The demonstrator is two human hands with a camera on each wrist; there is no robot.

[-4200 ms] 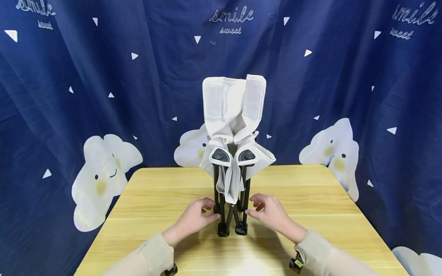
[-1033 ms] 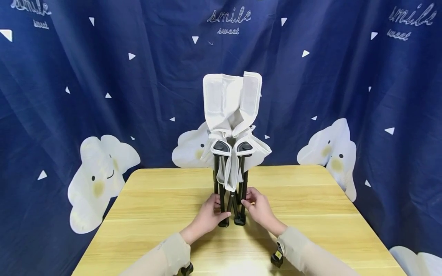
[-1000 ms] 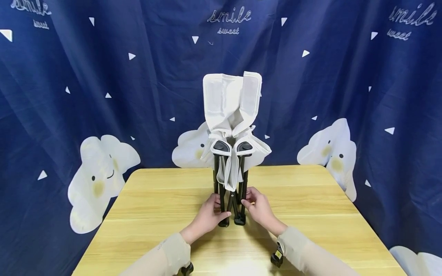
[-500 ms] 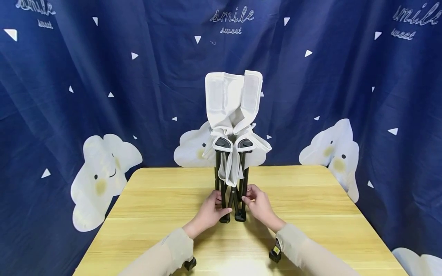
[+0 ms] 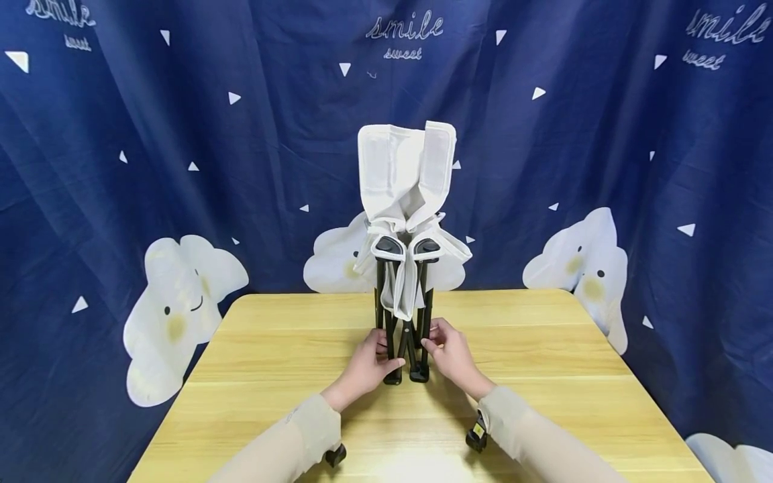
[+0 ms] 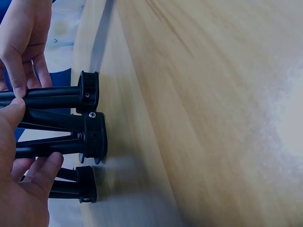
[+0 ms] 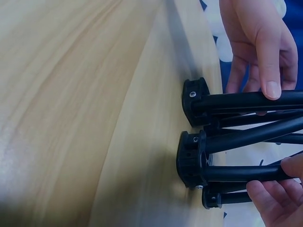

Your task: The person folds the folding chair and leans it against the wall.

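Observation:
A small folding camp chair [image 5: 392,171] with a white fabric seat and back stands upright and folded, its thin black legs bunched together. My left hand [image 5: 362,367] grips the left legs low down, thumb in front and fingers behind. On the other side my right hand [image 5: 453,352] pinches the right legs between thumb and fingers. The left wrist view shows black plastic feet [image 6: 94,135] close against the tabletop. From the right side, a leg tube [image 7: 236,173] lies between my thumb and fingers.
The chair stands on a light wooden table [image 5: 284,349], toward the middle. Behind the table hangs a dark blue curtain [image 5: 272,134] printed with white clouds and triangles. A small black device [image 5: 477,436] hangs below the right cuff.
My hands have come in from beside the legs and taken hold of them. The folded chair has moved slightly away from me across the table, still upright, with both hands following.

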